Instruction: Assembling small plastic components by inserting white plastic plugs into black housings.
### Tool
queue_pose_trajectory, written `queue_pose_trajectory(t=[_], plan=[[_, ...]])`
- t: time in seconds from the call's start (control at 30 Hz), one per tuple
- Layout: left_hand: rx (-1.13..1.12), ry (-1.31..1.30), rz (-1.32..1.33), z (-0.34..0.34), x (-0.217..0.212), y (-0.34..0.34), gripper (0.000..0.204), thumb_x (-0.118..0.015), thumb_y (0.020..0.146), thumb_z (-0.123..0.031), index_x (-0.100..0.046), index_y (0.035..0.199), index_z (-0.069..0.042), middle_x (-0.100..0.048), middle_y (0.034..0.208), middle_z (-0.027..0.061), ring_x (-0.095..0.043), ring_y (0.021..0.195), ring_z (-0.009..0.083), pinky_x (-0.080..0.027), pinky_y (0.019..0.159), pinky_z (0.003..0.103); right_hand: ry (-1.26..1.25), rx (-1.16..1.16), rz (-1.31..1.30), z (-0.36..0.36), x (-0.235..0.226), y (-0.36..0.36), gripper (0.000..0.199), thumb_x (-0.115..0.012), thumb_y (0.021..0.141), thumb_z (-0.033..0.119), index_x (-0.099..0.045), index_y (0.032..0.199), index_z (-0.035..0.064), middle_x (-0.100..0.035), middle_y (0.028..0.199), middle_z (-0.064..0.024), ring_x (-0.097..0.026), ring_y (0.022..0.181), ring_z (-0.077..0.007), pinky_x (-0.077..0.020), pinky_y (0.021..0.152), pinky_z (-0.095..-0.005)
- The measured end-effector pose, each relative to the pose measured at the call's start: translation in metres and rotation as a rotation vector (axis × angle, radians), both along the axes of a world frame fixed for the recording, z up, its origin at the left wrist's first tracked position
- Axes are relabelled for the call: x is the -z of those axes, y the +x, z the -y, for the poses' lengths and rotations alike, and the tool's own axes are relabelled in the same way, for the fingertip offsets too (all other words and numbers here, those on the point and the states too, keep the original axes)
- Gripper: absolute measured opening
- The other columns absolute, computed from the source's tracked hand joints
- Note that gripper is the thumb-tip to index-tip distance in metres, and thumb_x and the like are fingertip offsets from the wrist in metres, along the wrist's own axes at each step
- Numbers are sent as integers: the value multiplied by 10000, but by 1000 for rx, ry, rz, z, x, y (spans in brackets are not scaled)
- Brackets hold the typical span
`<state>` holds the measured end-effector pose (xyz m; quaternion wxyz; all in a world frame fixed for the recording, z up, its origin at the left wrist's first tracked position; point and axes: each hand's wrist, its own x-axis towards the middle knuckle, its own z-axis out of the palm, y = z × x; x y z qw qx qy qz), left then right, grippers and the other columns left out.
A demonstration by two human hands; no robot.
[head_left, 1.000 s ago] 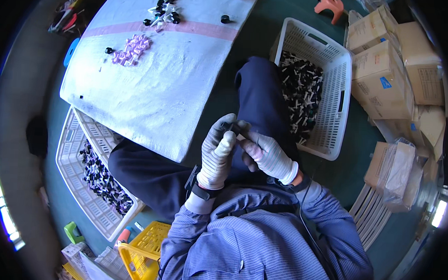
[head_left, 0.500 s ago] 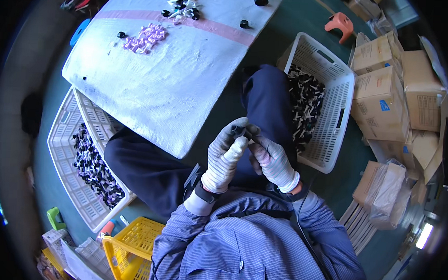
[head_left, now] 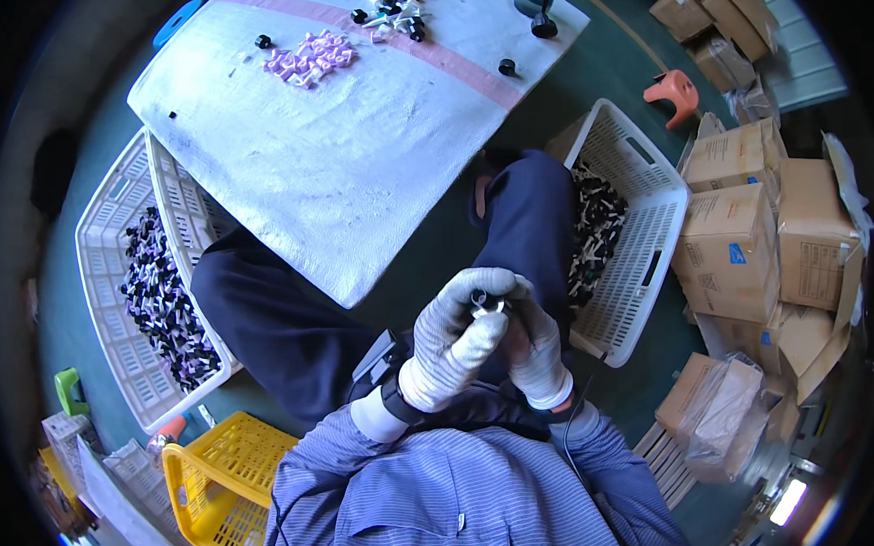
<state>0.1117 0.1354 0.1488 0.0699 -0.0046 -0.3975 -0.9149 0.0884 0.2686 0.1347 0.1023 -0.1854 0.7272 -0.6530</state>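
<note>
Both my hands wear white knit gloves and meet over my lap. My left hand (head_left: 454, 336) pinches a small black and white part (head_left: 486, 304) at its fingertips. My right hand (head_left: 535, 349) closes against the same part from the right. Behind them, a white padded board (head_left: 345, 154) lies across my knees, carrying a heap of pale purple pieces (head_left: 310, 57) and several black and white parts (head_left: 393, 7).
A white basket (head_left: 641, 232) of black and white parts stands at my right. Another white basket (head_left: 119, 291) with dark and purple parts sits at my left. A yellow crate (head_left: 223, 468) is at lower left. Cardboard boxes (head_left: 747, 226) stack at the right, an orange stool (head_left: 674, 89) beyond.
My hands stay together on the small part, turning it slightly. The view has shifted, so the board and baskets appear lower and more to the right.
</note>
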Motion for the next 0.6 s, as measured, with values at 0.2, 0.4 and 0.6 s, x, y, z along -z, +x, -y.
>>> queue_pose_trajectory(t=[0.2,0.4,0.6], plan=[[-70,-251,-231,5,4,0,336,-651,922,-283,-591,1124,-21,-623,1150,168,-579,1138,288,-415,1020,441,151,-104,-196,-10,-1,-10,205,-579,968,168,-589,1112,22,-642,951,-40,-616,852,-120,-500,738,-274],[-42,-365,-273,13,10,0,377,-676,901,-260,-602,1164,-1,-622,1179,181,-567,1178,312,-408,1026,439,164,-203,-76,-18,-1,-13,252,-597,964,264,-625,1094,49,-670,921,-27,-609,844,-90,-502,706,-266],[8,-333,-273,18,10,1,430,-704,877,-165,-569,1251,-3,-611,1225,167,-581,1174,279,-439,1003,388,-29,-189,246,-22,11,-10,271,-605,962,248,-634,1147,51,-665,977,3,-598,891,-83,-496,769,-256]])
